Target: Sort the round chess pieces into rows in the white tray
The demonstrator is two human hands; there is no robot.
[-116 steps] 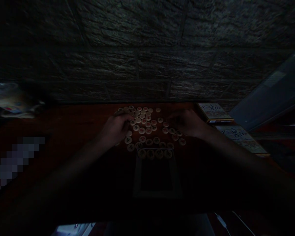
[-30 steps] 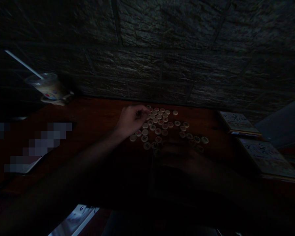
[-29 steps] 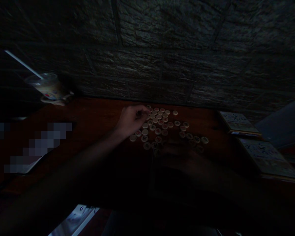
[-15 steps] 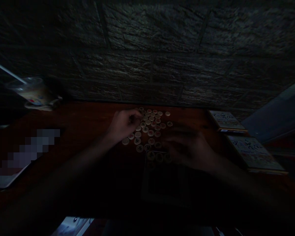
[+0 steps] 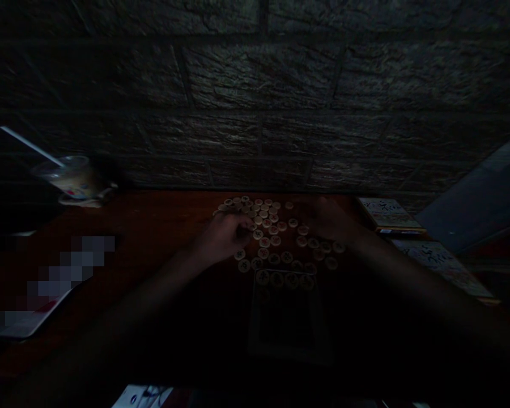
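Note:
Round pale Chinese chess pieces with red or black characters lie loosely spread on the dark wooden table. My left hand rests among them at the left, fingers curled and tips pinched at a chess piece. To the right, my right hand hovers over the right side of the spread, its fingers dark and smeared by motion. Nearer me lies a shallow dark box, with a row of pieces along its far end and a faint red-marked one below them.
Two flat printed boxes lie at the right. A plastic cup with a straw stands at the far left, and a blurred-out flat object lies nearer. A stone-block wall borders the table's back.
The view has tilted upward. My right hand has moved away from the box toward the back; more pieces now show at the right, and the box's row shows another piece. My left hand stays among the pieces.

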